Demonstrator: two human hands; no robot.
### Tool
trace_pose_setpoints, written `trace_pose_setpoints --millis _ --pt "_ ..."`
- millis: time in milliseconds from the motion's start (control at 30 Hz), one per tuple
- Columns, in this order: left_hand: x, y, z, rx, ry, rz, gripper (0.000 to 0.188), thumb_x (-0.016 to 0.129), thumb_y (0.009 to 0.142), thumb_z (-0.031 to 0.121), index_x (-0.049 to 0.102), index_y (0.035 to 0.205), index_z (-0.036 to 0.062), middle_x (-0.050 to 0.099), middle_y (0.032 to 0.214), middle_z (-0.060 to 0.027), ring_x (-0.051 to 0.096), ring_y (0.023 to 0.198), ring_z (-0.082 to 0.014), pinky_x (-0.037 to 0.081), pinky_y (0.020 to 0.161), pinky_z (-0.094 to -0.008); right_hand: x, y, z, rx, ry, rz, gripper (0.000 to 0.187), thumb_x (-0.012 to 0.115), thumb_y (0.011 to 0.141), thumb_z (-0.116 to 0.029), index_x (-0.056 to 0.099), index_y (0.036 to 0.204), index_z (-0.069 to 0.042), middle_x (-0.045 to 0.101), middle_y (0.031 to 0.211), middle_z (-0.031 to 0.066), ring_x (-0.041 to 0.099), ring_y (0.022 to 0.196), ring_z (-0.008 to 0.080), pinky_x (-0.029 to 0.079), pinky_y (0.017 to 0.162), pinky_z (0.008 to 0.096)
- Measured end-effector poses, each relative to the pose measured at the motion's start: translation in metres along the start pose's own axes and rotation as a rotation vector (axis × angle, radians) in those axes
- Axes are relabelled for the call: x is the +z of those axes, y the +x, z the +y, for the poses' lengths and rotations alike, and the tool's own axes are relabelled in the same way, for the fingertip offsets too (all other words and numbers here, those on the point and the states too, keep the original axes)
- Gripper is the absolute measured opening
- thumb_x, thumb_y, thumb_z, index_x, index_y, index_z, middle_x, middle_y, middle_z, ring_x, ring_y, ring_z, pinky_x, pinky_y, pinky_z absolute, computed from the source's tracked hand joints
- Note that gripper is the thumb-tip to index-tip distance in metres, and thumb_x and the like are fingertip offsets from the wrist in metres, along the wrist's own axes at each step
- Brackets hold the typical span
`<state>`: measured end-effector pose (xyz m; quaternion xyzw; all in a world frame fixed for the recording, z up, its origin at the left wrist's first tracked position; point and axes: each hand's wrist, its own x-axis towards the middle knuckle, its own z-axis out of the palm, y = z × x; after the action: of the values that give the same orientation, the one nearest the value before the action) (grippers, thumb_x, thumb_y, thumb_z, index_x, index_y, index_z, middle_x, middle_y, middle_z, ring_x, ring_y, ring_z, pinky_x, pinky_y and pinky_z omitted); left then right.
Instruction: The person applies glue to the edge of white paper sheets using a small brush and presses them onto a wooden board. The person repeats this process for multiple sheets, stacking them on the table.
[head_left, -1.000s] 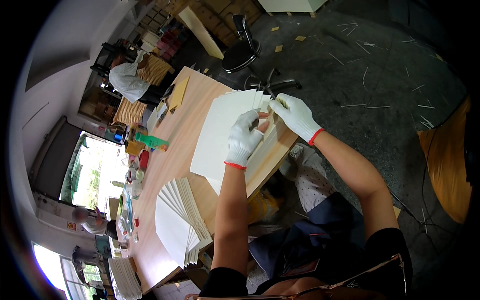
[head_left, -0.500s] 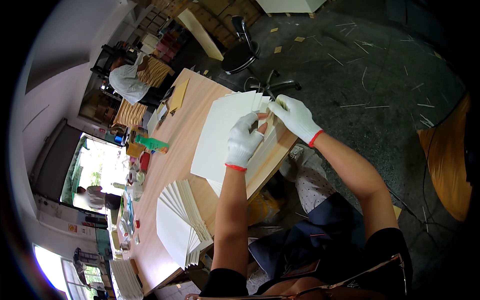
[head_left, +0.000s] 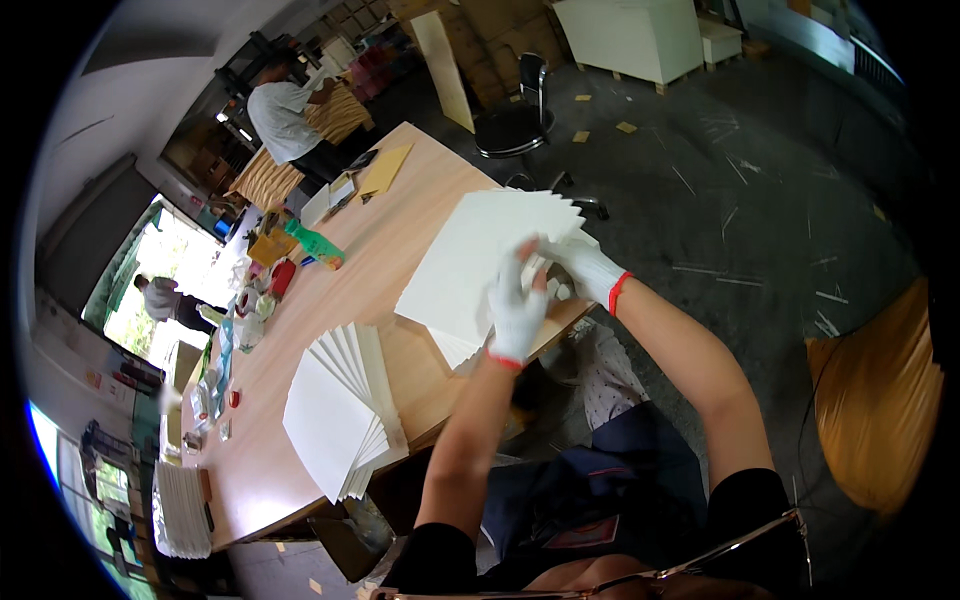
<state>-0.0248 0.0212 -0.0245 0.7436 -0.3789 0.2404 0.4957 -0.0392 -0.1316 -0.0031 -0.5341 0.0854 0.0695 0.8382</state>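
My left hand (head_left: 517,312), in a white knit glove with a red cuff and bare fingertips, is over the right part of a stack of white boards (head_left: 470,245). The boards lie fanned on the wooden table, with stepped edges at the far right. My right hand (head_left: 592,272), gloved alike, reaches in from the right, its fingers meeting those of the left. Motion smears the fingers of both hands, and whether they hold anything is unclear. Small white pieces (head_left: 556,287) show between the hands. Nearer to me on the left lies a second fanned stack of white boards (head_left: 335,410).
On the table (head_left: 375,260) stand a green bottle (head_left: 315,243), a yellow sheet (head_left: 385,170) and plastic bags (head_left: 248,325). A black swivel chair (head_left: 515,125) is beyond the table. Two other people are in the background. White strips litter the floor; an orange sack (head_left: 868,400) sits at right.
The view has shifted. My right hand has come in closer to the left, whose fingers are now raised and blurred. The far stack's edges are more spread out in steps.
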Motion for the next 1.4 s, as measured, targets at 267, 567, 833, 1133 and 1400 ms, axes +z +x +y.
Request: trace_pose_setpoints --millis 267,567,833,1133,1400 --pt "-0.040 -0.163 0.019 -0.962 -1.180 0.084 0.047 0.059 0.100 0.036 0.051 0.137 0.0078 0.062 0.131 -0.0147 0.061 0.118 -0.0286 0.049 0.103 -0.0432 -0.006 -0.001 0.022 0.022 0.053 0.077 0.013 0.063 0.096 -0.019 0.061 0.100 -0.007 0.057 0.072 0.0025 0.052 0.047 0.0097 0.032 0.034 0.0229" --pt "-0.107 -0.148 0.051 -0.998 -1.361 0.207 0.078 0.028 0.102 0.062 0.032 0.154 0.0026 0.045 0.152 -0.0184 0.047 0.137 -0.0348 0.041 0.111 -0.0472 -0.056 -0.103 0.035 0.022 0.013 0.079 0.012 0.063 0.098 -0.020 0.066 0.099 -0.009 0.056 0.073 -0.0044 0.046 0.045 0.0042 0.031 0.037 0.0182" --pt "-0.158 -0.154 0.127 -1.281 -0.894 0.440 0.032 0.067 0.091 0.007 0.059 0.121 -0.0026 0.066 0.106 -0.0074 0.066 0.093 -0.0181 0.054 0.082 -0.0321 -0.037 -0.133 0.043 0.215 0.020 -0.057 0.039 0.044 0.106 -0.039 0.057 0.122 -0.007 0.068 0.077 0.0059 0.056 0.044 0.0104 0.040 0.034 0.0227" --pt "-0.269 -0.189 0.080 -0.803 -0.706 1.090 0.030 0.060 0.097 0.002 0.051 0.125 0.0065 0.059 0.113 -0.0078 0.064 0.097 -0.0207 0.059 0.087 -0.0370 -0.016 -0.139 0.056 0.347 0.033 -0.219 0.043 0.044 0.106 -0.034 0.048 0.137 -0.005 0.073 0.085 0.0174 0.062 0.049 0.0158 0.046 0.041 0.0246" --pt "-0.290 -0.201 0.021 -0.753 -0.713 1.296 0.031 0.059 0.096 -0.001 0.053 0.126 0.0072 0.059 0.113 -0.0072 0.062 0.102 -0.0225 0.058 0.090 -0.0427 -0.026 -0.135 0.064 0.404 0.078 -0.204 0.039 0.044 0.106 -0.034 0.050 0.133 -0.007 0.073 0.085 0.0170 0.064 0.049 0.0176 0.049 0.041 0.0252"
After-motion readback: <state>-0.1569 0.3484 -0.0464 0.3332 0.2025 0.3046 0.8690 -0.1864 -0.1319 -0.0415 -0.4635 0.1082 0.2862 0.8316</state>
